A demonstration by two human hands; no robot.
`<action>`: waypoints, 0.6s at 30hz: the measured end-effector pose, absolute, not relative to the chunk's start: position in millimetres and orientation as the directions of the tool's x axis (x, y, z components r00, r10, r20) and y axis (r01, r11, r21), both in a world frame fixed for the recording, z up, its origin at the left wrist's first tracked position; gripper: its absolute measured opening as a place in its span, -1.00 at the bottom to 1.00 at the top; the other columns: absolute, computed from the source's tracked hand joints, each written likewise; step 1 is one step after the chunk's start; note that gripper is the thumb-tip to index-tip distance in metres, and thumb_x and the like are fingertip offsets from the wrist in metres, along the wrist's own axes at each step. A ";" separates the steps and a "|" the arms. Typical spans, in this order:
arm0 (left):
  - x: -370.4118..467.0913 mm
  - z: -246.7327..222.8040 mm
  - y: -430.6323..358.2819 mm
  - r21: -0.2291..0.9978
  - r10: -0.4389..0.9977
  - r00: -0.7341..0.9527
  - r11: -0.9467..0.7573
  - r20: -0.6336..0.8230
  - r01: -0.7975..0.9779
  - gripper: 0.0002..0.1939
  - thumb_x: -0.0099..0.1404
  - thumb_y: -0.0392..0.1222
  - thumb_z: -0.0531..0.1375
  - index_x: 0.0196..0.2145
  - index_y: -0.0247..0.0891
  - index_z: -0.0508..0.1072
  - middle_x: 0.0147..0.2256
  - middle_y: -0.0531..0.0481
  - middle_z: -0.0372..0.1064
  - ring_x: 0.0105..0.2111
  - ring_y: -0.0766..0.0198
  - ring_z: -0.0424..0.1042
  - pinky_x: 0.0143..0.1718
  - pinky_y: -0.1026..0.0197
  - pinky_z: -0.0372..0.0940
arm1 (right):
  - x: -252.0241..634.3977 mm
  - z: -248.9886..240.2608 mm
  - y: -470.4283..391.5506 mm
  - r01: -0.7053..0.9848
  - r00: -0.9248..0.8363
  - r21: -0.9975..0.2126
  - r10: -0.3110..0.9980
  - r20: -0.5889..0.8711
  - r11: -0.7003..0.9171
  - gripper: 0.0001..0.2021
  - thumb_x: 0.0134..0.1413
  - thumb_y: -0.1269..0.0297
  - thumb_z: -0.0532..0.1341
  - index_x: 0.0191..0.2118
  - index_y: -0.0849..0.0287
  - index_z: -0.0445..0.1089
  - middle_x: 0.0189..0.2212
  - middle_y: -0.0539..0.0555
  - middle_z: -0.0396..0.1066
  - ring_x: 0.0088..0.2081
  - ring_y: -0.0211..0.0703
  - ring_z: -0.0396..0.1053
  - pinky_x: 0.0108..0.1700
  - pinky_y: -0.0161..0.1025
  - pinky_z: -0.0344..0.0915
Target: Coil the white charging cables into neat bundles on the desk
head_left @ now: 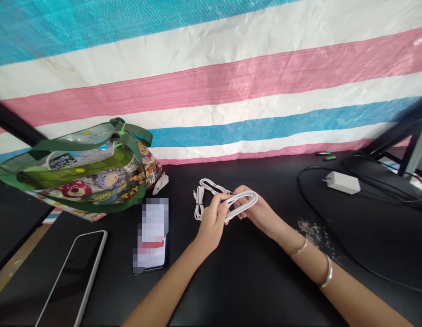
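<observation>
A white cable is gathered into an elongated loop above the black table. My left hand is closed on the loop's near left part, thumb pressed over it. My right hand is at the loop's right side, its fingers curled behind and under the strands, partly hidden by them. Just beyond my left hand, another white cable lies on the table, bundled and bound with dark ties. Two bracelets circle my right wrist and forearm.
A patterned bag with green handles stands at the left. Near it lie a lit phone and a dark phone. At right are a white adapter, black cables and two small green items. A striped sheet hangs behind.
</observation>
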State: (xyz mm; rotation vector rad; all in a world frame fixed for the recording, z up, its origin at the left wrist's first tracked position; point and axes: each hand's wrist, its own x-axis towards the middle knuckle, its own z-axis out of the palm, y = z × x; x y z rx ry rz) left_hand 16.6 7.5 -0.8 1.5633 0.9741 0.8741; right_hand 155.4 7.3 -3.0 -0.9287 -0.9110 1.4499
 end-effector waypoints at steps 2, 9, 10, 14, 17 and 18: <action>17.4 -0.6 6.1 0.980 0.897 0.439 -0.132 0.053 0.152 -0.69 0.34 0.02 -0.10 -0.21 -0.22 0.30 -0.62 0.15 0.12 -0.61 0.35 0.17 -0.54 0.29 0.08 | 152.3 -1.3 5.3 -0.373 -0.108 -0.920 0.990 -0.088 -0.123 -0.63 -0.23 -0.02 0.37 -0.50 0.14 0.26 -0.80 -0.20 0.13 -0.74 -0.41 0.04 -0.67 -0.39 0.02; 18.9 -1.4 5.9 0.980 0.887 0.459 -0.132 0.049 0.151 -0.70 0.33 0.03 -0.09 -0.24 -0.22 0.26 -0.62 0.17 0.11 -0.63 0.36 0.17 -0.54 0.29 0.09 | 154.7 4.7 4.1 -0.407 -0.130 -0.895 0.981 -0.142 -0.183 -0.62 -0.26 0.01 0.39 -0.49 0.14 0.25 -0.81 -0.20 0.13 -0.75 -0.42 0.02 -0.69 -0.41 -0.05; 18.9 -1.9 6.5 0.981 0.893 0.447 -0.120 0.041 0.149 -0.71 0.32 0.03 -0.09 -0.24 -0.21 0.25 -0.63 0.17 0.09 -0.63 0.35 0.17 -0.54 0.29 0.09 | 154.7 4.5 3.9 -0.422 -0.137 -0.890 0.982 -0.127 -0.174 -0.62 -0.27 0.01 0.40 -0.49 0.14 0.26 -0.82 -0.21 0.10 -0.74 -0.43 0.01 -0.67 -0.42 -0.04; 19.0 -2.9 7.8 0.989 0.912 0.409 -0.086 0.028 0.124 -0.74 0.31 0.01 -0.07 -0.18 -0.20 0.20 -0.64 0.19 0.05 -0.63 0.35 0.15 -0.54 0.28 0.10 | 153.4 1.2 2.9 -0.456 -0.191 -0.873 0.977 -0.094 -0.173 -0.62 -0.25 -0.03 0.39 -0.47 0.13 0.29 -0.82 -0.22 0.08 -0.71 -0.41 -0.02 -0.60 -0.38 0.06; 19.0 -3.1 7.2 0.991 0.914 0.404 -0.079 0.030 0.105 -0.73 0.31 0.01 -0.06 -0.14 -0.19 0.20 -0.63 0.19 0.05 -0.63 0.34 0.15 -0.54 0.27 0.10 | 152.1 -2.1 1.9 -0.477 -0.216 -0.855 0.970 -0.110 -0.203 -0.63 -0.24 -0.01 0.39 -0.45 0.12 0.31 -0.81 -0.23 0.08 -0.70 -0.41 -0.01 -0.55 -0.35 0.11; 18.9 -3.3 7.0 0.991 0.915 0.401 -0.081 0.032 0.105 -0.73 0.31 0.01 -0.06 -0.16 -0.19 0.21 -0.63 0.18 0.06 -0.63 0.33 0.16 -0.54 0.27 0.11 | 151.6 -2.9 1.6 -0.486 -0.224 -0.847 0.967 -0.117 -0.215 -0.64 -0.24 0.01 0.40 -0.45 0.12 0.31 -0.81 -0.22 0.09 -0.70 -0.41 0.00 -0.54 -0.35 0.11</action>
